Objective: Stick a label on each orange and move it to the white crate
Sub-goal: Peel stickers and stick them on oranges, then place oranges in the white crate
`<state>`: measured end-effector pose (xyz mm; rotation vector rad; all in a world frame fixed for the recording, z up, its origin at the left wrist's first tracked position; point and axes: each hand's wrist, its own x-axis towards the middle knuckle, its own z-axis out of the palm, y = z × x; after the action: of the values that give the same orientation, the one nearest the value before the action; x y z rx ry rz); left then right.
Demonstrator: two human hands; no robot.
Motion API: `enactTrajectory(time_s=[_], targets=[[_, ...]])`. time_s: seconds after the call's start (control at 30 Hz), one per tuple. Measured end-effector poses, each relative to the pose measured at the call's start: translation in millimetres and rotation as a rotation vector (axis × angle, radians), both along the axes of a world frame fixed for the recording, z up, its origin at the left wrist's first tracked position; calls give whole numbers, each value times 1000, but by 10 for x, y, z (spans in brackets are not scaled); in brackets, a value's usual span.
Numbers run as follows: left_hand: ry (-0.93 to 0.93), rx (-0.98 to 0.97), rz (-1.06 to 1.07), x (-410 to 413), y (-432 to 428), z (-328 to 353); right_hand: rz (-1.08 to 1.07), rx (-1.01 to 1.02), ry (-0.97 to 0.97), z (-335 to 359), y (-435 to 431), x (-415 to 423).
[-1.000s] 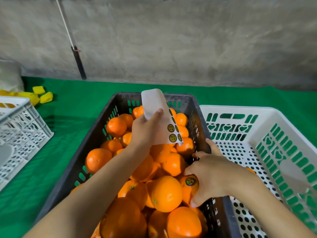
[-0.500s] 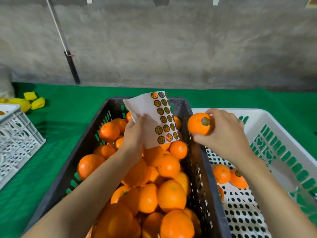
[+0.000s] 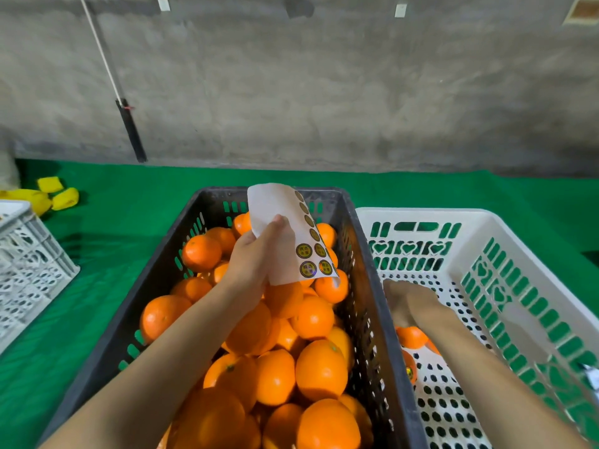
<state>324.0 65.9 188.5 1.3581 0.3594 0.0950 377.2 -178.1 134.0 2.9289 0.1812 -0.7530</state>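
Observation:
A dark crate in front of me is piled with several oranges. Above them my left hand pinches a curled white label sheet that carries several round yellow labels. To the right stands the white crate. My right hand is down inside it near the perforated floor, back upward and fingers curved down. No orange shows in that hand, and whatever is under the palm is hidden. Three oranges lie in the white crate beneath my forearm; one shows a label.
Green cloth covers the table. A second white crate stands at the left edge, with yellow objects behind it. A grey concrete wall runs along the back, and a dark pole leans against it.
My right hand lifted a labelled orange out of the dark crate, carried it right over the rim and dropped low into the white crate. My left hand kept the label sheet above the oranges.

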Motion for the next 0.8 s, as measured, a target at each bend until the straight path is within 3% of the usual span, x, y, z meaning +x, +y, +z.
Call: enactTrajectory(time_s=[0.13, 0.2, 0.27, 0.33, 0.37, 0.43, 0.53, 0.8], targets=[[-1, 10, -26, -2, 2, -12, 20, -19, -21, 17, -34, 36], [-2, 13, -21, 11, -1, -24, -15, 39, -248, 123, -85, 34], [-4, 23, -29, 22, -5, -46, -82, 289, -621, 293, -120, 13], [-14, 56, -25, 22, -11, -67, -106, 738, -923, 493, -34, -78], [-22, 73, -18, 20, -17, -76, -82, 954, -983, 589, 67, -161], [-46, 98, -15, 5, -36, -77, 74, 1160, -948, 670, 315, -354], [-58, 135, -6, -19, -70, -54, 267, 1094, -843, 576, 587, -543], [-104, 170, -167, -64, -62, -30, 260, 1021, -882, 370, 664, -537]])
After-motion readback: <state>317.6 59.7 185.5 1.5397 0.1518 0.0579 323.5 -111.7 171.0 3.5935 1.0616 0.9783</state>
